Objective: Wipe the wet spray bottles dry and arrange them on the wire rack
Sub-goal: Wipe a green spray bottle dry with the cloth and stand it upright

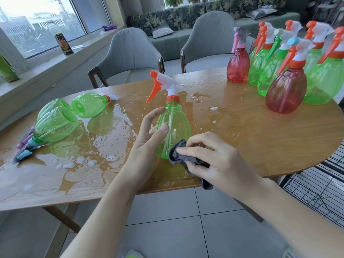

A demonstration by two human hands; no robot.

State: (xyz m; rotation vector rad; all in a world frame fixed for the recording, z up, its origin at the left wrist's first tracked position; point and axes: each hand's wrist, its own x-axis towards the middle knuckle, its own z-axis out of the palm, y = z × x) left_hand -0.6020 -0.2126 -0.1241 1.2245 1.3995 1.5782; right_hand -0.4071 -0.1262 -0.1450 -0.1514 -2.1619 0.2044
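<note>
Spray bottles fill our view, and the nearest one, a green bottle (173, 127) with an orange trigger, stands upright near the front edge of the wooden table (251, 142). Our left hand (149, 138) curls around its left side, thumb on the front. Our right hand (210, 157) pinches a grey cloth (181, 155) against the bottle's lower right side, one tail of the cloth hanging past the table edge. To the left we count three green bottles lying on their sides (61, 116) amid a broad puddle (89, 151) that runs to the front edge. Dry wood lies open between the held bottle and the far right corner. There we count at least seven upright bottles (290, 75) packed close together: two red and the rest green, the outermost near the rounded rim; the exact number we cannot tell, since they overlap. At the lower right, beside the table, stands the black wire rack (320, 187). Beyond the table sit two grey chairs (130, 53), then a long bench (186, 21).
</note>
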